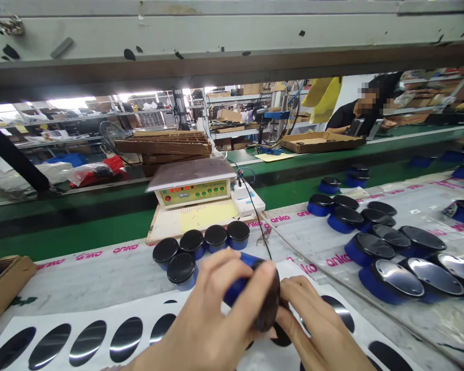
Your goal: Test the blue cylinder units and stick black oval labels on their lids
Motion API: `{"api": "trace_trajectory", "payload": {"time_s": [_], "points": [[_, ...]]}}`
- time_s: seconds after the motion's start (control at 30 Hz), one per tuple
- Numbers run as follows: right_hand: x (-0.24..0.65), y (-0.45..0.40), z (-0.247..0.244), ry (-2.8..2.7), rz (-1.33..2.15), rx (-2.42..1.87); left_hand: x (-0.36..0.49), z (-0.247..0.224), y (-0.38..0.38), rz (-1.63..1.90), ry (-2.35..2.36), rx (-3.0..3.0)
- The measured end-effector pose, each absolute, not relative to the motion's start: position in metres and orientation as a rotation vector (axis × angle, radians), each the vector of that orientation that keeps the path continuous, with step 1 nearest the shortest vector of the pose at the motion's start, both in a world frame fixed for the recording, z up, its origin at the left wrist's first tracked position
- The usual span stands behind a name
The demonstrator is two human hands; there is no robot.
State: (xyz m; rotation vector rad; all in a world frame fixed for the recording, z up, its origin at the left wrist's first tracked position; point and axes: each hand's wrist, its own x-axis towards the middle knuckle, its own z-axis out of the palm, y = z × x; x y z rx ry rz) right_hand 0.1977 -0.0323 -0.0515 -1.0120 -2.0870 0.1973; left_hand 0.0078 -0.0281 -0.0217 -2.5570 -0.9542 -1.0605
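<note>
My left hand (224, 309) grips a round blue-and-black part (269, 301), tilted on its side, with fingers around its rim. Close against its right side, my right hand (317, 324) has its fingers bent together; what they pinch, if anything, is hidden. Beneath both hands lies a white sheet (112, 309) bearing rows of glossy black discs (88, 342). Just beyond the hands stand several blue parts with black tops (181, 268).
More blue-and-black parts (396, 275) stand at the right. A control box (195, 191) with red lights sits behind, its cable (332, 275) crossing the table. A cardboard box (11, 283) is at left. A person (342, 116) sits beyond the green belt (100, 226).
</note>
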Motion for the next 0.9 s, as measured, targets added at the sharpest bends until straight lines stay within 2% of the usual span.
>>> {"api": "trace_trajectory", "payload": {"time_s": [0.17, 0.33, 0.5, 0.57, 0.7, 0.8, 0.9], "points": [[0.193, -0.035, -0.058, -1.93, 0.135, -0.917, 0.02, -0.006, -0.044, -0.944, -0.701, -2.409], [0.193, -0.04, -0.058, -1.94, 0.147, -0.91, 0.021, -0.005, -0.045, -0.568, -0.732, -2.468], [0.199, -0.036, -0.065, -1.956, 0.079, -0.777, 0.015, -0.003, -0.033, -0.845, -0.594, -2.537], [0.199, -0.035, -0.071, -1.976, 0.074, -0.797, 0.013, -0.008, -0.03, -0.909, -0.735, -2.557], [0.202, -0.036, -0.085, -2.143, 0.015, -0.853, 0.007, -0.034, -0.024, -0.77, -1.113, -2.715], [0.214, -0.037, -0.088, -2.106, -0.104, -0.882, -0.005, -0.052, -0.011, -0.805, -1.371, -2.622], [0.237, -0.036, -0.083, -1.988, -0.077, -0.947, -0.022, -0.057, 0.009, -0.848, -1.63, -2.453]]}}
